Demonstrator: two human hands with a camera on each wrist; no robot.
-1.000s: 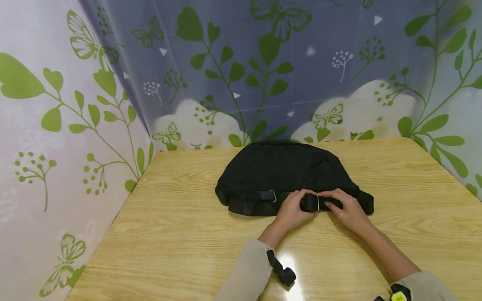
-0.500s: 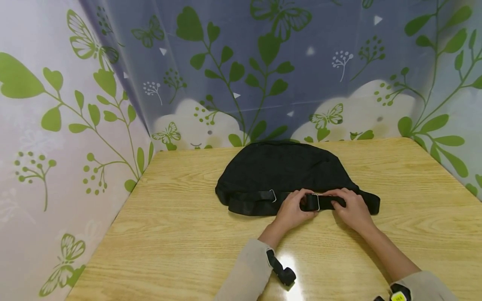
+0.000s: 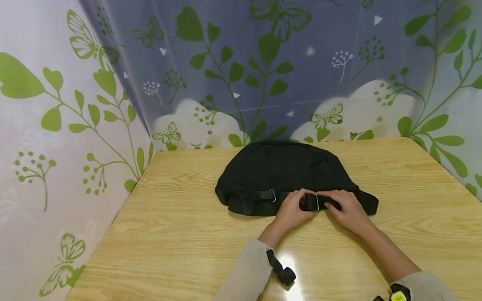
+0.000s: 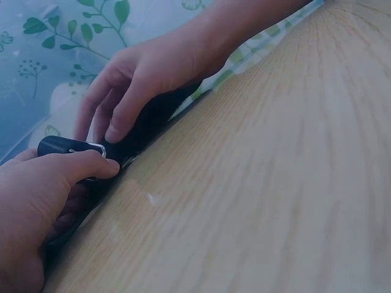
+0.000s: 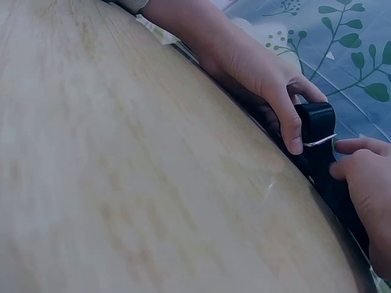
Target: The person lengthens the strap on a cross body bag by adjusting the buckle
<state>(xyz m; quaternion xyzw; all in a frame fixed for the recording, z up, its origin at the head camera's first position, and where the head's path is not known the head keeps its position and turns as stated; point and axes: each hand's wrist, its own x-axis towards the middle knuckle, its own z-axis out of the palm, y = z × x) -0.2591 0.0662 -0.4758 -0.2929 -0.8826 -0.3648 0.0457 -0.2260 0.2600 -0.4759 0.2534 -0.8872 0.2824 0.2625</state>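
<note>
A: Count, near edge of the wooden table (image 3: 180, 251) — hands?

B: Two. Left hand (image 3: 291, 210), right hand (image 3: 348, 209), both on one black strap (image 3: 248, 201).

A: Bags?

B: One black bag (image 3: 278, 169), toward the far edge.

A: Metal fittings on the strap?

B: Two seen: one ring (image 3: 273, 195), one slider buckle (image 3: 312, 202).

A: Sleeves?

B: Two, beige. One wrist device per arm; left device (image 3: 281, 269) plain black.
</note>
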